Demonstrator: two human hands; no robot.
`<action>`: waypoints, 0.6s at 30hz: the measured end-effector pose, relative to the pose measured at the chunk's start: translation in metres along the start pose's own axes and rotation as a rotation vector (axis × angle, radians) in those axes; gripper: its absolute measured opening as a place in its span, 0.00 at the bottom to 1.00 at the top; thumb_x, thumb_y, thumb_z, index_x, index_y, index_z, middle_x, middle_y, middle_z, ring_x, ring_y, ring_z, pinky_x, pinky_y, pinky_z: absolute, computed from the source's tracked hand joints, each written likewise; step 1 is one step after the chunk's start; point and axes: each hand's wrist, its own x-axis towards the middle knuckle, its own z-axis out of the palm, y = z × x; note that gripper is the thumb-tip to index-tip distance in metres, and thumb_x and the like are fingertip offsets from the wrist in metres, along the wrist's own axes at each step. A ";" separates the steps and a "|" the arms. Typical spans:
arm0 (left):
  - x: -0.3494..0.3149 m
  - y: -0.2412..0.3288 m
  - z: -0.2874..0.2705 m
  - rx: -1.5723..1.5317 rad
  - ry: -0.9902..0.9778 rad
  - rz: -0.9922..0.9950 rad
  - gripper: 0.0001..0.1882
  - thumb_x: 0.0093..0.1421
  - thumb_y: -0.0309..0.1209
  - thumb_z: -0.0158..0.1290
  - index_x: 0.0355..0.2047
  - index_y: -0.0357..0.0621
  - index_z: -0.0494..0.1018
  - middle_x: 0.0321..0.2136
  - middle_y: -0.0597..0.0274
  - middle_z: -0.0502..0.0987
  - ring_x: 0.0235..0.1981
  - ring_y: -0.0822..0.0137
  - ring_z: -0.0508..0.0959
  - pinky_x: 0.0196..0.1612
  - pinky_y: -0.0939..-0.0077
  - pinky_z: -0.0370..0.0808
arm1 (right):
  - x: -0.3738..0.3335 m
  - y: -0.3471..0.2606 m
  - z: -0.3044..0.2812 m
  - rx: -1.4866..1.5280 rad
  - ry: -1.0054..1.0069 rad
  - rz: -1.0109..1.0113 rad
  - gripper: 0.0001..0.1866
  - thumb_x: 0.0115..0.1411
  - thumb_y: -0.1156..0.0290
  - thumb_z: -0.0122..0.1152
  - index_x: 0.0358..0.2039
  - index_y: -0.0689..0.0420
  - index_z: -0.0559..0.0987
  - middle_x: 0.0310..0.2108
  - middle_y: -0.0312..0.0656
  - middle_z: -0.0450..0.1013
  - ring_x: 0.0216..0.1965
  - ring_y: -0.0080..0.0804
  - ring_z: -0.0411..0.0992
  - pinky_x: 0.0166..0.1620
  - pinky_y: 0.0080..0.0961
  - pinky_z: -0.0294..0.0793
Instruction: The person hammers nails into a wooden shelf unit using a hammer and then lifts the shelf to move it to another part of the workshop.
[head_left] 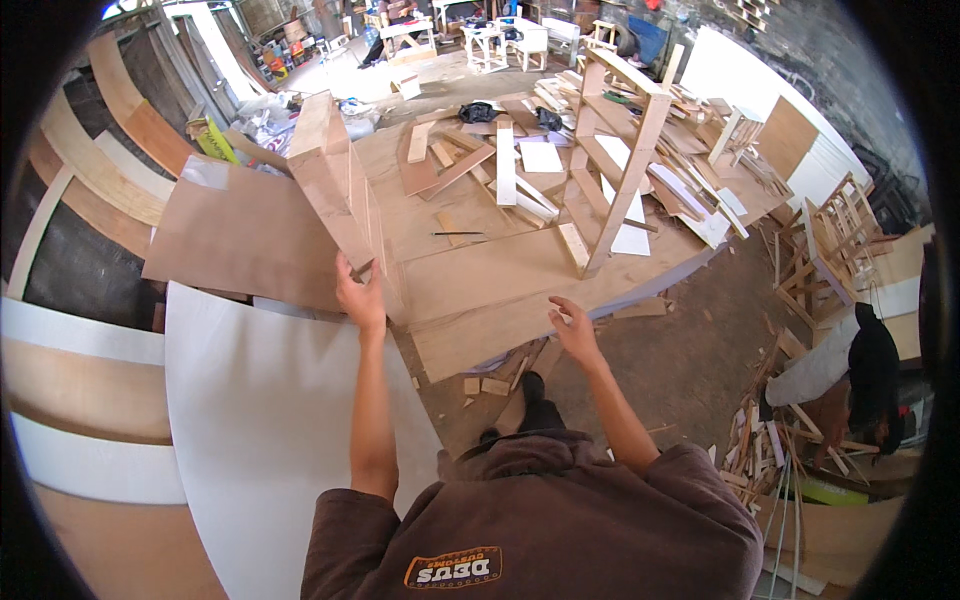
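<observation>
My left hand [361,296] is closed on the near lower corner of a wooden frame [328,190], a tall boxy piece of pale boards standing on edge at the left of the worktop. My right hand [574,328] hangs over the front edge of the plywood worktop [480,290], fingers apart, with nothing in it. Beyond that hand stands another open wooden frame [632,165], upright with crosspieces. A thin dark rod [458,234] lies on the board between the two frames.
Loose wood offcuts [505,165] and white panels are heaped across the worktop's far side. A brown sheet [235,230] and a large white panel [270,390] lie at my left. Scrap wood [745,440] litters the floor at right, near stacked small wooden frames [835,235].
</observation>
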 end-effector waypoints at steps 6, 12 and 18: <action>0.001 0.007 0.000 0.083 -0.026 -0.028 0.36 0.49 0.36 0.68 0.56 0.35 0.68 0.44 0.41 0.79 0.47 0.48 0.79 0.49 0.58 0.74 | -0.008 -0.003 0.018 0.088 -0.065 0.019 0.18 0.63 0.67 0.58 0.52 0.58 0.77 0.50 0.49 0.76 0.50 0.45 0.73 0.51 0.35 0.73; 0.003 -0.003 -0.007 0.082 0.020 0.023 0.36 0.48 0.36 0.69 0.55 0.35 0.68 0.43 0.39 0.79 0.47 0.49 0.80 0.49 0.59 0.74 | -0.027 -0.016 0.042 0.072 -0.161 0.028 0.18 0.64 0.65 0.57 0.53 0.58 0.76 0.52 0.49 0.75 0.51 0.47 0.73 0.52 0.36 0.72; 0.004 -0.003 -0.004 0.082 0.021 0.031 0.36 0.48 0.35 0.70 0.55 0.35 0.68 0.44 0.40 0.79 0.47 0.51 0.80 0.50 0.61 0.74 | -0.029 -0.004 0.040 0.048 -0.168 0.061 0.19 0.64 0.64 0.58 0.53 0.57 0.76 0.52 0.49 0.75 0.50 0.47 0.74 0.51 0.37 0.73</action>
